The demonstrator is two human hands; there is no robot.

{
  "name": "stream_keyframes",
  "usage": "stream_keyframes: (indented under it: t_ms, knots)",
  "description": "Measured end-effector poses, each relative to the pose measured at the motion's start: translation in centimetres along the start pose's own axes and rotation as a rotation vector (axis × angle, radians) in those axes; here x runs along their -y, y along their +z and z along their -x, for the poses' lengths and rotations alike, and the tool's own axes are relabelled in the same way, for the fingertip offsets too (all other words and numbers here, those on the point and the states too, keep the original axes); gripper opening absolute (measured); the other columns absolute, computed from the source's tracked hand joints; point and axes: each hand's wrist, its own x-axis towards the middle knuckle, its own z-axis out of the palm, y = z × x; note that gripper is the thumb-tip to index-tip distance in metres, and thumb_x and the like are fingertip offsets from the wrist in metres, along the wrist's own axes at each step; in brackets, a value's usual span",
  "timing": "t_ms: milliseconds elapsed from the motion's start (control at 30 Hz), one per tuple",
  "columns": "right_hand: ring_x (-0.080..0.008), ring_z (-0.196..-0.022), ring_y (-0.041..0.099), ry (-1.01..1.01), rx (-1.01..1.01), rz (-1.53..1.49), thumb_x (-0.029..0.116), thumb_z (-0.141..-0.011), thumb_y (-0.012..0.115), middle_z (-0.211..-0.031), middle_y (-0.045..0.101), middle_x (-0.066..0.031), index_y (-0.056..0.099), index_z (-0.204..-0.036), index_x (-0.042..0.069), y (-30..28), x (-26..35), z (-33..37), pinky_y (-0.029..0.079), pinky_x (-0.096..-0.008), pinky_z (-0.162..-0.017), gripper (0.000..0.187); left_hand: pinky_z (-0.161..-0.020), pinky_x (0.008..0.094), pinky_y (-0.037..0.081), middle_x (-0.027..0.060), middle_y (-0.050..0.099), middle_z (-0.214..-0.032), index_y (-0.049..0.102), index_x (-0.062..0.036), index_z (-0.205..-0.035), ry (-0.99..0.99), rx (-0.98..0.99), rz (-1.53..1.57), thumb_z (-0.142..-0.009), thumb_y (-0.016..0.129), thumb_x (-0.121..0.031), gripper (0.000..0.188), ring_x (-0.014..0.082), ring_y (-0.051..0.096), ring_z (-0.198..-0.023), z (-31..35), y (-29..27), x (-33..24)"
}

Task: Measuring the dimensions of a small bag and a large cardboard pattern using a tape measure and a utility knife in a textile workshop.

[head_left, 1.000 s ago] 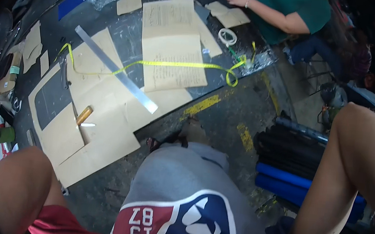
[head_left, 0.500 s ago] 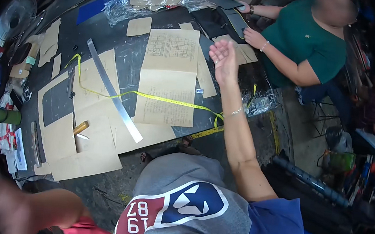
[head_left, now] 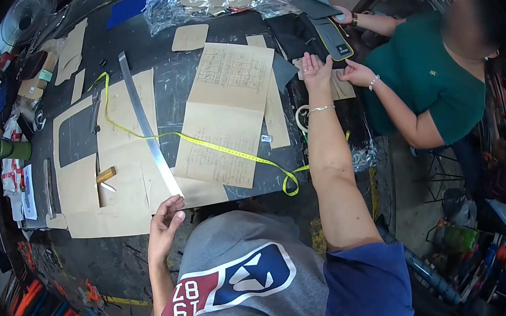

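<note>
Dark-topped worktable (head_left: 170,99) fills the frame's upper left and centre. On it, at left, some shaping looks done: one tan card (head_left: 79,179) has a large opening. What is left cannot be told from this view. Your steel ruler (head_left: 143,120) lies left of centre, its long axis slanting from upper left to lower right, crossed by a yellow tape measure (head_left: 223,148). Your left hand (head_left: 166,218), fingers loosely bent, is at the ruler's lower end; whether it grips, you cannot tell. Your right hand (head_left: 317,75), upper centre, is spread and empty, near a co-worker's hand (head_left: 356,75) and a dark yellow-edged case (head_left: 335,40).
</note>
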Motion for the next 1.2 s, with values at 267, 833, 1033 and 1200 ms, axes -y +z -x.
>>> stream_keyframes:
  t_ms: [267,833,1033,1200]
  knots:
    - [-0.0345,-0.129,0.051,-0.100,-0.034,0.032,0.064,-0.075,0.077,-0.148,0.038,-0.0191,0.023,-0.147,-0.007,2.8,0.1,-1.7,0.047,-0.0458,-0.107,0.114,-0.105,0.0340,0.044,0.0153,0.060,-0.133,0.051,0.0013,-0.139,-0.093,-0.093,0.026,-0.096,0.066,-0.011,0.047,0.0236,0.056,-0.126,0.3,-0.4,1.1]
    - [-0.0339,-0.113,0.060,-0.032,0.193,-0.222,0.042,-0.096,0.064,-0.125,0.055,-0.0237,0.048,-0.126,-0.009,4.4,-3.7,4.5,0.055,-0.0391,-0.099,0.061,-0.106,0.0353,0.043,0.0164,0.061,-0.131,0.052,0.0034,-0.137,-0.056,0.029,-0.013,-0.096,0.066,-0.014,0.046,0.0251,0.058,-0.123,-1.5,-0.1,0.9]
    - [-0.0325,-0.115,0.059,-0.020,0.225,-0.183,0.036,-0.098,0.062,-0.127,0.055,-0.0224,0.047,-0.130,-0.007,3.7,-5.7,11.7,0.054,-0.0394,-0.100,0.056,-0.104,0.0324,0.045,0.0132,0.062,-0.129,0.053,0.0019,-0.136,-0.045,0.140,-0.029,-0.095,0.066,-0.009,0.045,0.0205,0.058,-0.121,-3.3,0.2,0.2]
    - [-0.0325,-0.114,0.060,0.047,0.285,-0.086,0.030,-0.100,0.060,-0.126,0.056,-0.0207,0.046,-0.133,-0.003,2.4,-6.8,16.4,0.055,-0.0389,-0.098,0.049,-0.105,0.0325,0.044,0.0126,0.062,-0.129,0.053,0.0036,-0.135,0.007,0.184,-0.121,-0.095,0.065,-0.005,0.043,0.0216,0.058,-0.123,-4.8,0.1,-0.5]
